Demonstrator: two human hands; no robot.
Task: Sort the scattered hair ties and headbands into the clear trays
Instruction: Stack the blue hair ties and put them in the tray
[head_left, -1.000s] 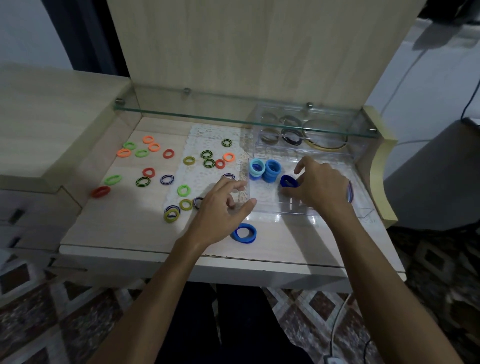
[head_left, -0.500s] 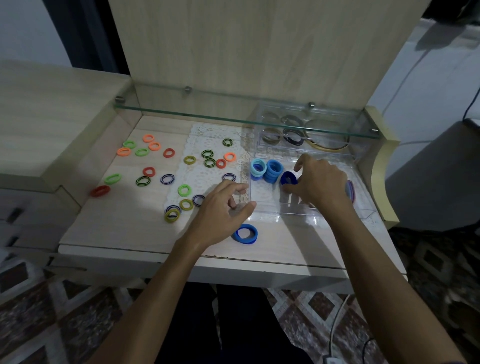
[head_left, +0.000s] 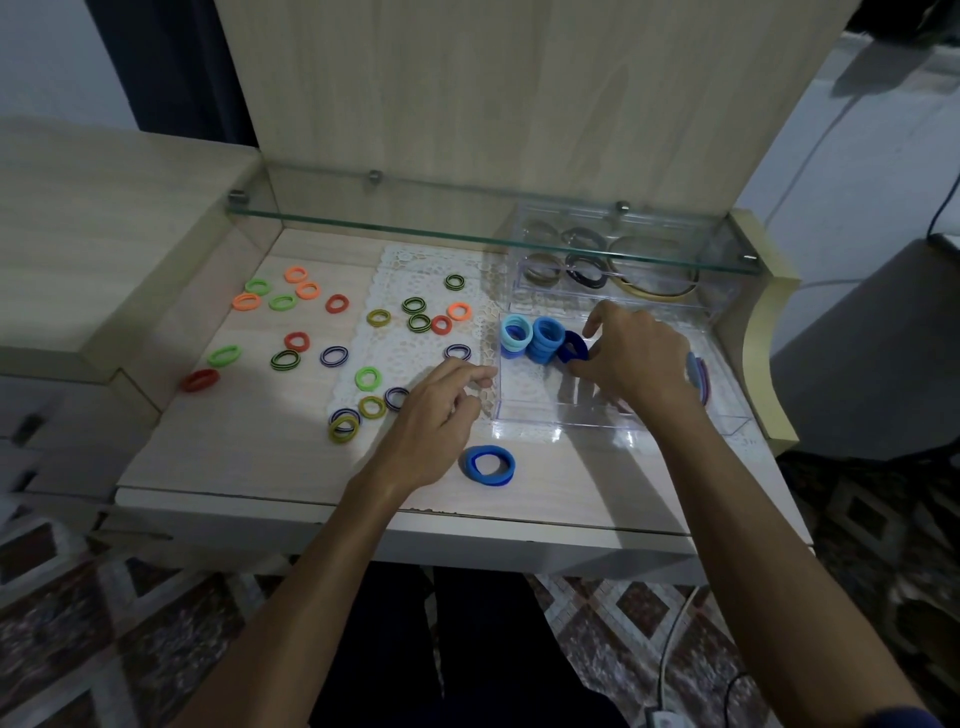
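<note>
- Presently, the right hand (head_left: 631, 358) pinches a dark blue hair tie (head_left: 574, 347) inside the near clear tray (head_left: 623, 423), standing it on edge against the row of blue ties (head_left: 545, 339) and light blue ties (head_left: 516, 332).
- Compared with a second ago, this tie has shifted leftward from mid-tray until it touches the row; placement looks nearly complete.
- Left hand (head_left: 436, 415) hovers just beside the tray's left wall, fingers loosely curled, holding nothing.
- One blue tie (head_left: 489, 465) lies on the table (head_left: 249, 457) near the front edge, probably the next candidate.
- Orange, green, red and striped ties (head_left: 332, 343) lie scattered to the left, unsorted.
- Far tray (head_left: 717, 301) under the glass shelf (head_left: 415, 231) holds headbands (head_left: 657, 280).
</note>
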